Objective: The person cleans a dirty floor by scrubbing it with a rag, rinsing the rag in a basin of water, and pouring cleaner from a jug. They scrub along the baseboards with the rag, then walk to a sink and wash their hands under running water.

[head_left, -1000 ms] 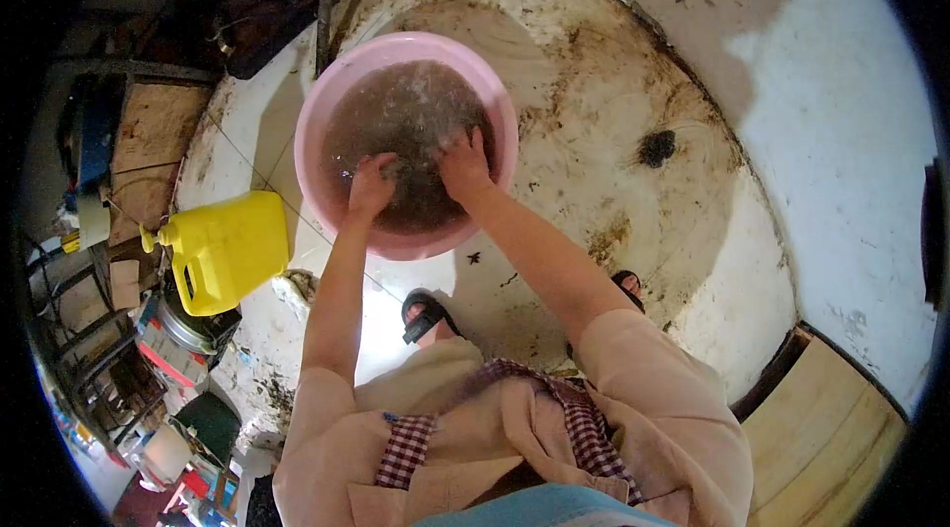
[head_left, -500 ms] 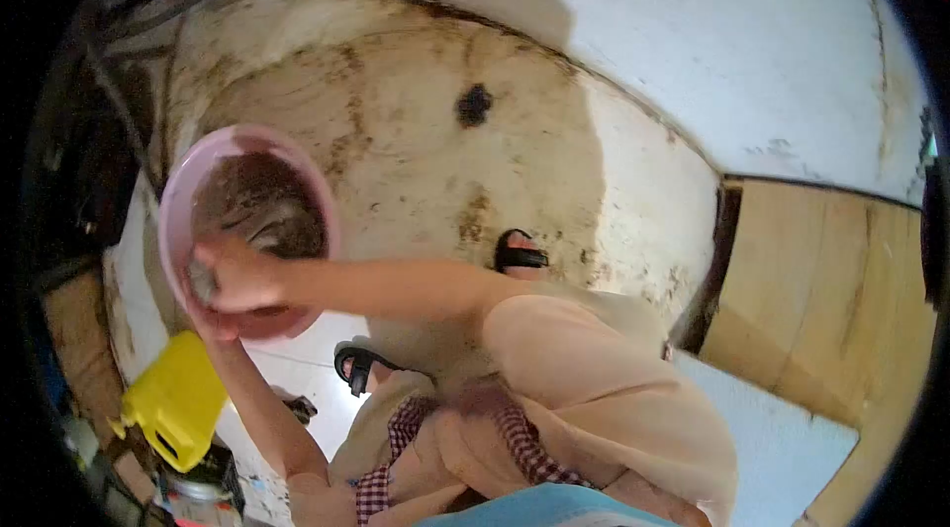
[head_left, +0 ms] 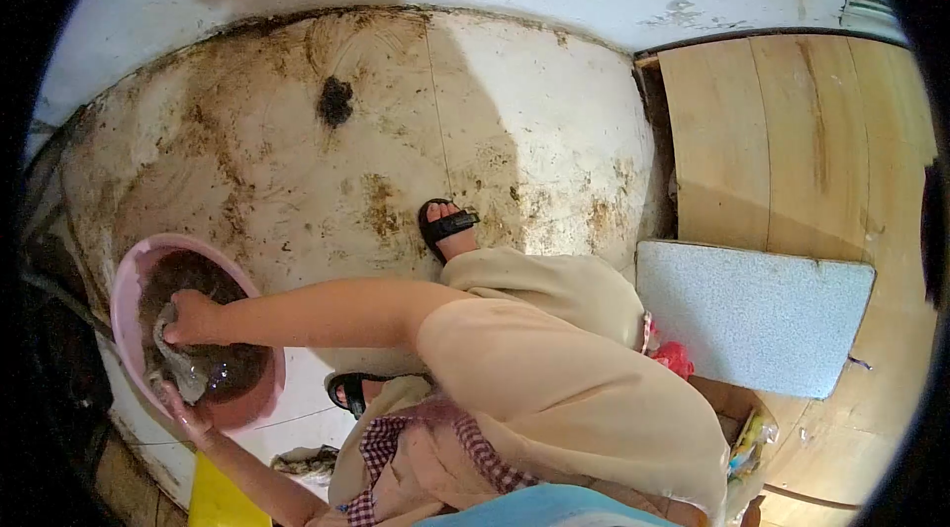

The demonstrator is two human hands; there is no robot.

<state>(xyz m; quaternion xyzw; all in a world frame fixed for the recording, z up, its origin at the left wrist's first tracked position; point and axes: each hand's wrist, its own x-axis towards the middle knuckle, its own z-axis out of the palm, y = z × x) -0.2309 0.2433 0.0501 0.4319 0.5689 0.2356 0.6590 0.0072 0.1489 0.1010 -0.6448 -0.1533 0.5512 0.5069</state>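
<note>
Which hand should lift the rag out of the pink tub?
Probably the right hand: it is closed on the rag. The left hand is by the tub rim, and I can't tell if it grips the rag.

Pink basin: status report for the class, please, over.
Right hand gripping grey cloth over pink basin. Left hand beside cloth, contact unclear. Yellow container close by, apparently not blocking.

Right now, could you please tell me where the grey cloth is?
In the head view, the grey cloth is at the lower left, over the pink basin, held by the right hand, with the left hand near its lower end.
</note>
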